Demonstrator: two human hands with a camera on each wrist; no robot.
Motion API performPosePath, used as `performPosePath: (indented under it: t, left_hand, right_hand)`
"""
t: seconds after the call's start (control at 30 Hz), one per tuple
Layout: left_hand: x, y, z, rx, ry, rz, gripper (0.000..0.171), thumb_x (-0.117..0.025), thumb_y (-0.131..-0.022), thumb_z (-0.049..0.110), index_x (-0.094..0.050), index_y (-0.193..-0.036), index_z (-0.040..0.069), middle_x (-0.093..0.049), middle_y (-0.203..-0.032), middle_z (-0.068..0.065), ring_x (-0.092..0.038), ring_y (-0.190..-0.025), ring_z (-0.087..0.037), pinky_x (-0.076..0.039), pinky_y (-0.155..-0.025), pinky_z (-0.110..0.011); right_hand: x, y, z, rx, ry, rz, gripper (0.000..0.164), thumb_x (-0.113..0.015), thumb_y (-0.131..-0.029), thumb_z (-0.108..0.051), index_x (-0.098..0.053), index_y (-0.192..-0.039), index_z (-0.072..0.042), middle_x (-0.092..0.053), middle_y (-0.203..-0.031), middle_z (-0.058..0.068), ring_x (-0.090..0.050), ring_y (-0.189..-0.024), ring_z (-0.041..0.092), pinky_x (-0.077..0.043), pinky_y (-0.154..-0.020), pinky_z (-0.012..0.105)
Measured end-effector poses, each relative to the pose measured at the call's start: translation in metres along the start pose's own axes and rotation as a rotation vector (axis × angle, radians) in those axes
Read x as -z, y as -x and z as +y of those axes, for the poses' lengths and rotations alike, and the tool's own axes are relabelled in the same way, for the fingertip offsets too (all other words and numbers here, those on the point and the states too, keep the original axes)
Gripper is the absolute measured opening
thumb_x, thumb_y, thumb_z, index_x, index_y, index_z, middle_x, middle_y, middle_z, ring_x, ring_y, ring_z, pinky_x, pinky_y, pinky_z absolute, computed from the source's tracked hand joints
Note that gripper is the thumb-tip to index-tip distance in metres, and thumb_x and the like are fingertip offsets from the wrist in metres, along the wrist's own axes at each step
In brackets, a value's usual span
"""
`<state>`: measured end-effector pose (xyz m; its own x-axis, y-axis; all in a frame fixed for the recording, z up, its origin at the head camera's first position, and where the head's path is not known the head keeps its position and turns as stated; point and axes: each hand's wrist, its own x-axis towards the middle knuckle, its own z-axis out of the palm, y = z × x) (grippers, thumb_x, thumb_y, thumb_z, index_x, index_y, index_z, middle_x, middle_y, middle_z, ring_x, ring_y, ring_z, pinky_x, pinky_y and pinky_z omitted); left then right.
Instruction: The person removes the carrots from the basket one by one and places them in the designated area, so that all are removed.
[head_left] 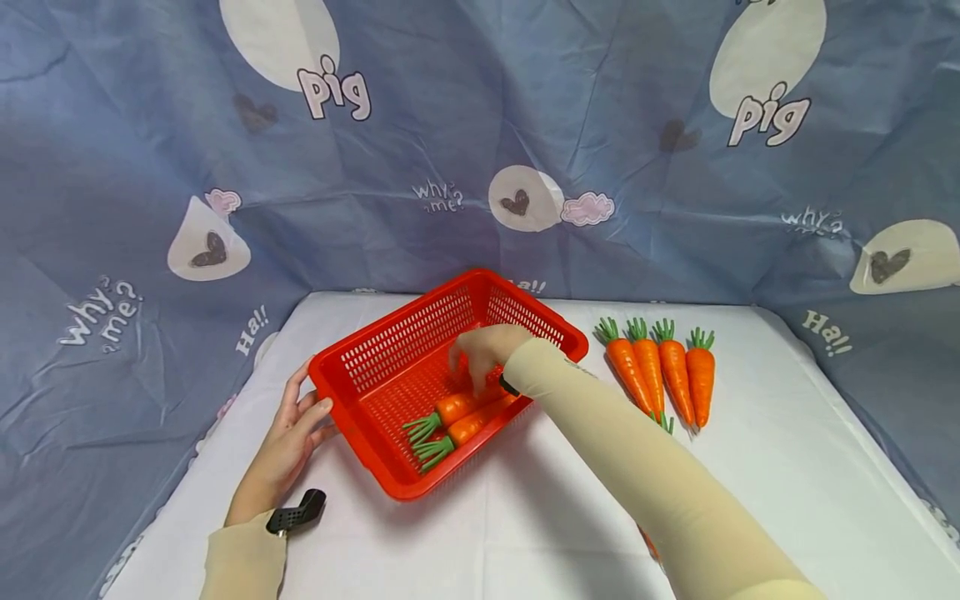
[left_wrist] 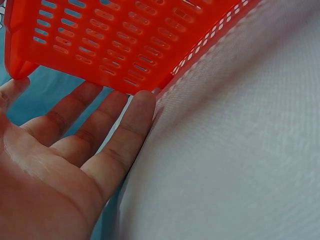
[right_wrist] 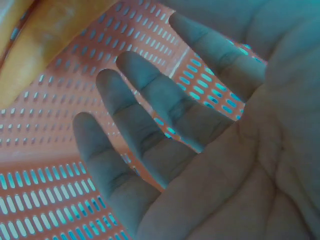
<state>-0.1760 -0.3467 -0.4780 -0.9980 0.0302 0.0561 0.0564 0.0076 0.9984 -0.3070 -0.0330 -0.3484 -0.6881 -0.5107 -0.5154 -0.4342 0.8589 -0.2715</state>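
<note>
A red plastic basket (head_left: 416,492) with slotted walls sits on the white table. Its left end is held by my left hand (head_left: 288,442), the thumb on the rim and fingers against the outer wall. In the left wrist view the fingertips (left_wrist: 142,107) touch the wall's lower edge. My right hand (head_left: 487,350) reaches down inside the basket, and the right wrist view shows its fingers (right_wrist: 145,135) spread with nothing between them. Close to that hand lie two orange carrots, the upper carrot (head_left: 453,408) and the lower carrot (head_left: 467,429), green tops toward the left.
Several carrots (head_left: 675,375) lie side by side at the table's right, green tops away from me. Another carrot's green top (head_left: 662,422) shows below them, mostly behind my right forearm (head_left: 637,450). A patterned blue cloth (head_left: 420,125) hangs behind the white table (head_left: 450,550).
</note>
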Motion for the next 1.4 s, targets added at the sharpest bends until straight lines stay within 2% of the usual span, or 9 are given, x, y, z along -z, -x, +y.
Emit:
performPosePath:
  t: [0.1,0.23,0.43,0.6,0.83,1.0,1.17,1.4]
  left_hand:
    - [0.001,0.001,0.0,-0.007,0.0,0.002,0.071,-0.053,-0.113,0.02,-0.015,-0.171,0.037,-0.058,-0.144,0.013,-0.069,-0.116,-0.002,-0.062,-0.094,-0.026]
    - [0.002,0.001,0.0,-0.021,0.006,-0.009,0.071,-0.052,-0.113,0.019,-0.015,-0.171,0.035,-0.058,-0.144,0.013,-0.07,-0.116,-0.002,-0.062,-0.094,-0.026]
    - [-0.001,-0.001,-0.002,-0.023,0.01,-0.011,0.07,-0.052,-0.113,0.019,-0.016,-0.171,0.035,-0.06,-0.144,0.012,-0.07,-0.115,-0.003,-0.062,-0.094,-0.026]
    - [-0.004,-0.001,-0.002,-0.019,0.011,-0.018,0.07,-0.053,-0.113,0.02,-0.016,-0.171,0.035,-0.058,-0.145,0.012,-0.07,-0.117,-0.002,-0.062,-0.095,-0.026]
    - [-0.004,-0.001,0.0,-0.018,0.004,-0.015,0.071,-0.053,-0.113,0.02,-0.016,-0.171,0.035,-0.058,-0.146,0.012,-0.069,-0.118,-0.001,-0.062,-0.095,-0.025]
    - [-0.002,-0.001,0.001,-0.023,0.008,-0.009,0.07,-0.053,-0.113,0.019,-0.016,-0.171,0.035,-0.06,-0.145,0.011,-0.07,-0.116,-0.002,-0.062,-0.094,-0.026]
    - [-0.001,0.0,0.001,-0.021,0.012,-0.006,0.07,-0.053,-0.113,0.019,-0.016,-0.171,0.035,-0.061,-0.144,0.011,-0.071,-0.115,-0.003,-0.062,-0.094,-0.026]
    - [0.0,-0.001,-0.001,-0.016,0.008,-0.005,0.071,-0.053,-0.113,0.02,-0.016,-0.171,0.035,-0.06,-0.143,0.014,-0.071,-0.115,-0.002,-0.062,-0.094,-0.025]
  right_hand:
    - [-0.004,0.002,0.0,-0.006,0.014,0.032,0.048,-0.087,-0.086,-0.013,-0.074,-0.13,-0.028,-0.067,-0.126,-0.004,-0.06,-0.111,0.024,-0.058,-0.083,0.038]
    - [-0.009,0.002,0.001,-0.005,0.064,0.058,0.044,-0.086,-0.088,-0.016,-0.074,-0.128,-0.029,-0.069,-0.126,-0.006,-0.06,-0.108,0.022,-0.058,-0.085,0.039]
    - [-0.009,-0.002,0.003,-0.011,0.108,0.062,0.036,-0.084,-0.093,-0.021,-0.076,-0.128,-0.028,-0.07,-0.129,-0.006,-0.06,-0.11,0.02,-0.057,-0.096,0.042]
    - [-0.009,-0.005,0.006,-0.015,0.113,0.046,0.032,-0.08,-0.097,-0.025,-0.076,-0.128,-0.029,-0.07,-0.128,-0.005,-0.06,-0.11,0.019,-0.055,-0.095,0.042]
    - [-0.004,-0.011,0.007,-0.011,0.072,-0.042,0.033,-0.083,-0.092,-0.025,-0.076,-0.124,-0.032,-0.066,-0.135,-0.005,-0.055,-0.117,0.019,-0.052,-0.099,0.038]
    - [-0.002,-0.012,0.004,-0.025,0.069,-0.075,0.037,-0.084,-0.089,-0.02,-0.077,-0.121,-0.036,-0.065,-0.132,-0.007,-0.054,-0.116,0.02,-0.053,-0.094,0.036]
    - [-0.005,-0.013,0.002,-0.025,0.068,-0.079,0.042,-0.084,-0.087,-0.017,-0.078,-0.124,-0.037,-0.066,-0.133,-0.008,-0.054,-0.117,0.02,-0.053,-0.092,0.035]
    - [-0.012,-0.009,-0.002,-0.083,0.029,-0.035,0.044,-0.084,-0.088,-0.017,-0.075,-0.126,-0.035,-0.065,-0.129,-0.007,-0.056,-0.115,0.023,-0.057,-0.086,0.035]
